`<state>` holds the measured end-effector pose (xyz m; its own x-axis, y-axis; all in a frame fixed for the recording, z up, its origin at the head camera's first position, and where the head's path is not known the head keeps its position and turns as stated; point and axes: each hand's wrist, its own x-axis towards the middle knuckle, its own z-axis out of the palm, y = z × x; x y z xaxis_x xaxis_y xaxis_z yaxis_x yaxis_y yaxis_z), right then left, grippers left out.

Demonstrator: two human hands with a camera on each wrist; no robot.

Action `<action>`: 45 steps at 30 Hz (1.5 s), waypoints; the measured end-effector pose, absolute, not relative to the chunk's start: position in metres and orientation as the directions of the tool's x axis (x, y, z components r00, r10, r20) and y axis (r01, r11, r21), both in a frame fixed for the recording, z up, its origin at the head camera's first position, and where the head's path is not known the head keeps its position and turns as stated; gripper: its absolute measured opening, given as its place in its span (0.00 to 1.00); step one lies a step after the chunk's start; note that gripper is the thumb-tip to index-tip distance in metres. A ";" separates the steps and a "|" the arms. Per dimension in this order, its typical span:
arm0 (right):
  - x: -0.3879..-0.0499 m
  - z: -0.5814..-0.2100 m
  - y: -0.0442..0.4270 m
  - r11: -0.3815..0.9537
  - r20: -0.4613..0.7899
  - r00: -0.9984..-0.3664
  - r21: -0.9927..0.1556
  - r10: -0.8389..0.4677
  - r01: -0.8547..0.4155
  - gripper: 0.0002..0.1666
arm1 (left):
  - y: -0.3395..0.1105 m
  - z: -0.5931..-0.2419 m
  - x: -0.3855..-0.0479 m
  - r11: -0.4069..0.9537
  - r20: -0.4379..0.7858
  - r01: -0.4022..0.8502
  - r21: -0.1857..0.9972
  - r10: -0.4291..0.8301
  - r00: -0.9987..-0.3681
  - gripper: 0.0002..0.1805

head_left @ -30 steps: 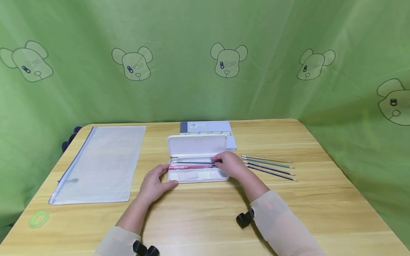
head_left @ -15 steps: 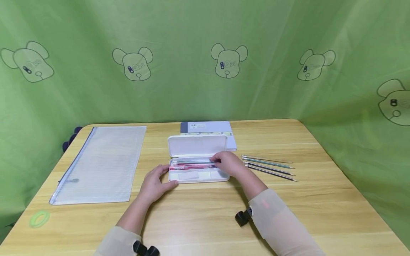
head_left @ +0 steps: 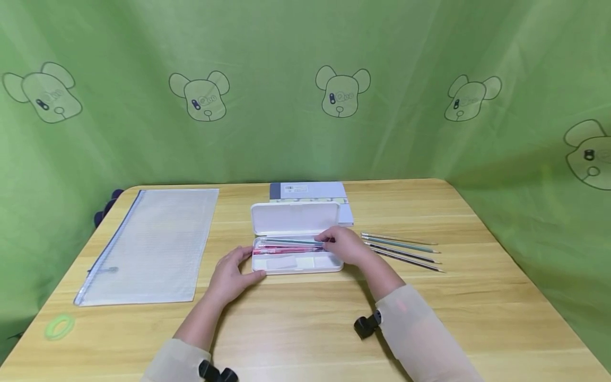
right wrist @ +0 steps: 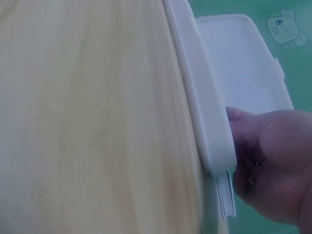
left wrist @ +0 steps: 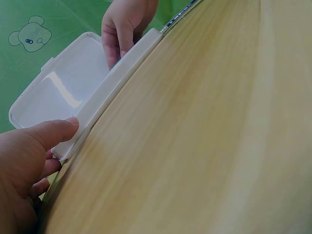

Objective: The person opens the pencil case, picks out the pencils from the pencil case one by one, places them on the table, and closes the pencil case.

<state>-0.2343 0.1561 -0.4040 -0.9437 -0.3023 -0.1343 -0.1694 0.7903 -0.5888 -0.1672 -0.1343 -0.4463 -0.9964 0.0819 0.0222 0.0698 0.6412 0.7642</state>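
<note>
A white pencil case (head_left: 329, 262) stands with its lid (head_left: 295, 218) raised in the middle of the table. My left hand (head_left: 229, 276) grips its left end, the thumb (left wrist: 61, 131) against the front wall in the left wrist view. Inside lie several pens and pencils, among them red ones (head_left: 281, 251), and a pale eraser-like block (head_left: 281, 262) in the front part. Over the case's right end, my right hand (head_left: 346, 246) pinches the end of a blue-green pencil (head_left: 291, 241) lying along the back. Its fingertips are partly hidden behind the case wall in the right wrist view.
Several pencils (head_left: 403, 243) lie right of the case. Behind the lid is a pale blue notebook (head_left: 310, 188). A translucent zip pouch (head_left: 153, 244) lies on the left, a green ring (head_left: 59, 327) at the table's near left. A green curtain (head_left: 267, 148) surrounds the table.
My right hand stays at the case's right end, shifting only slightly. The blue-green pencil has turned and moved a little in the case. My left hand has not moved.
</note>
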 end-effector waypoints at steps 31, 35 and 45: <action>-0.184 -0.380 0.284 0.728 -0.051 -0.967 -0.668 -0.251 -0.154 0.18 | -0.135 -0.447 -0.167 0.636 0.020 0.072 0.768 0.089 -0.996 0.39; -0.175 -0.384 0.304 0.770 -0.059 -0.976 -0.625 -0.208 -0.126 0.18 | -0.135 -0.446 -0.166 0.638 0.013 0.065 0.767 0.087 -0.996 0.39; -0.158 -0.392 0.344 0.837 -0.058 -0.986 -0.538 -0.156 -0.101 0.17 | -0.134 -0.446 -0.166 0.640 0.017 0.070 0.766 0.089 -0.996 0.40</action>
<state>-0.1579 0.3442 -0.3923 -0.9861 -0.1557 -0.0577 -0.1006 0.8369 -0.5381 -0.1658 -0.1342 -0.4456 -0.9959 0.0886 0.0171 0.0700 0.6396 0.7655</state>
